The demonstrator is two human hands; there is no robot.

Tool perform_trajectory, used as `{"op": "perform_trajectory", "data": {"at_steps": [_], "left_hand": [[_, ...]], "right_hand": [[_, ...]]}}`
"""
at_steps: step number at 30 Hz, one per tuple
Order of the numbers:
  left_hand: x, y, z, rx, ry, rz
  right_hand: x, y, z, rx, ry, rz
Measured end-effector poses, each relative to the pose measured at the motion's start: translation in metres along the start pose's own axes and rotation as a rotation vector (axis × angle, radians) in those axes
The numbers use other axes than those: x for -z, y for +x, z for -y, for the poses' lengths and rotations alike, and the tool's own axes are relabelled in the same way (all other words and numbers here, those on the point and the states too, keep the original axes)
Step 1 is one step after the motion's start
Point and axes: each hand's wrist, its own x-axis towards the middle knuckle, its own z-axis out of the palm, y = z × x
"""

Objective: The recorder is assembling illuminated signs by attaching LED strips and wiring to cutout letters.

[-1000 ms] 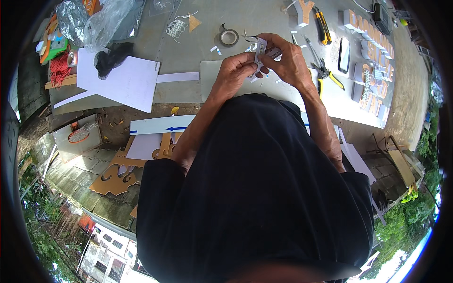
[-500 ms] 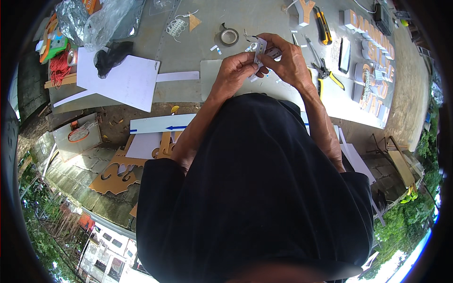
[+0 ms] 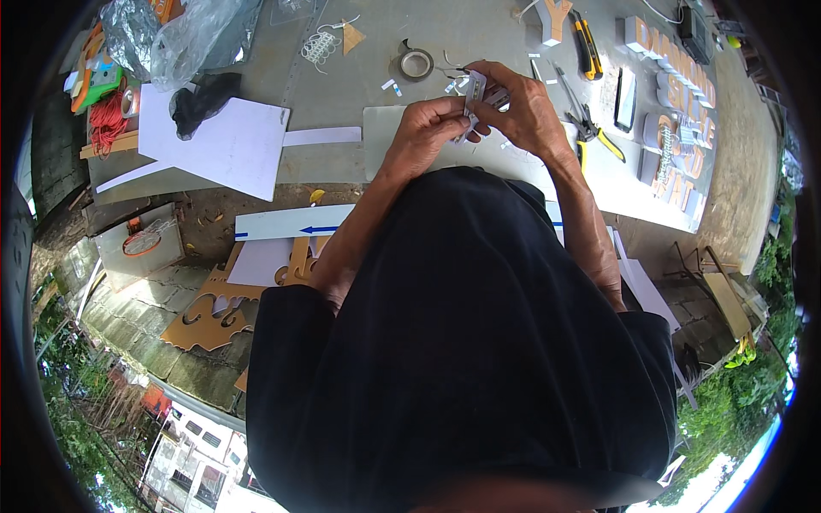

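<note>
Head view, my remote feed: strip [image 3: 475, 86] pinched by left hand [image 3: 424, 130] and right hand [image 3: 532, 116] together, far end protruding beyond the grip.

Smooth, pale strips [image 3: 475, 88] of uncertain material sit between the fingers of the left hand [image 3: 423, 128] and right hand [image 3: 530, 111], over a matt, scuffed grey tabletop [image 3: 376, 56]. Well left of the left hand, crinkled plastic bags [image 3: 195, 43] gleam near a smooth, matt white sheet [image 3: 235, 158]. Right of the right hand lie pliers [image 3: 611, 147] with smooth yellow grips, a yellow plastic-bodied cutter [image 3: 587, 50], a glossy dark-screened phone [image 3: 625, 101] and letters [image 3: 674, 94] with wood-toned faces. Below both hands spreads a shirt [image 3: 462, 325] of matt black cloth.
</note>
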Motion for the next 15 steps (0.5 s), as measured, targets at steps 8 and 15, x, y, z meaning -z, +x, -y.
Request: {"op": "perform_trajectory", "data": {"at_steps": [8,15], "left_hand": [[0.0,-0.001,0.006,-0.002,0.009,-0.064],[0.008,0.002,0.004,0.115,-0.282,-0.027]], "right_hand": [[-0.006,0.003,0.005,-0.029,-0.058,-0.002],[-0.01,0.009,-0.009,-0.123,0.01,0.059]]}}
